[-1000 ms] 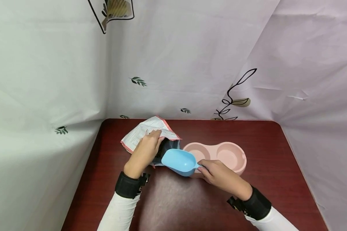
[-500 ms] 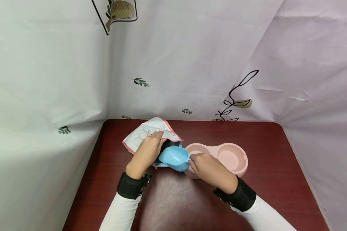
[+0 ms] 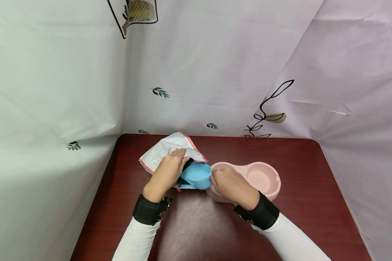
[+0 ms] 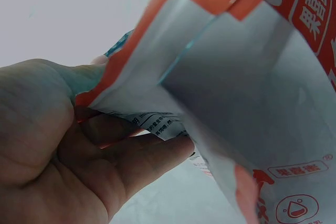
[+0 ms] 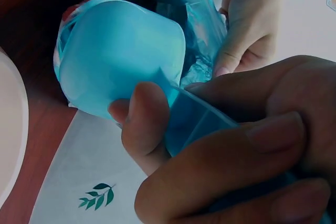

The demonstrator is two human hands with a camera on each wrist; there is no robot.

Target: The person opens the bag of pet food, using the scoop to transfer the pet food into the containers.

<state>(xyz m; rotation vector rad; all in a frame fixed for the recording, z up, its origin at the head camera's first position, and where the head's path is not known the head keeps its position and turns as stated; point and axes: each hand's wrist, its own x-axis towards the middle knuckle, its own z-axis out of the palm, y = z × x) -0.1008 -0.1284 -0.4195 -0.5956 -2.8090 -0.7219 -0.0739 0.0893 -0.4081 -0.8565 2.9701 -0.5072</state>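
A blue scoop point(image 3: 196, 174) has its bowl in the mouth of a white bag with red edges point(image 3: 183, 141). My right hand point(image 3: 233, 185) grips the scoop by its handle; in the right wrist view the fingers point(image 5: 199, 177) curl round the blue handle. My left hand point(image 3: 167, 169) holds the bag's upper edge and keeps the mouth apart. Up close in the left wrist view, the bag's silvery lining point(image 4: 236, 72) shows, with the left fingers point(image 4: 142, 161) behind the printed side. The bag's contents are mostly hidden by the scoop.
Right of the bag stands a pink double bowl point(image 3: 262, 177), its left well partly covered by my right hand. The dark red tabletop point(image 3: 307, 203) ends at a white patterned cloth point(image 3: 215, 72) behind and at the sides.
My right hand has moved left and slightly up, taking the scoop from in front of the bag's mouth into it. The left hand stays on the bag's edge.
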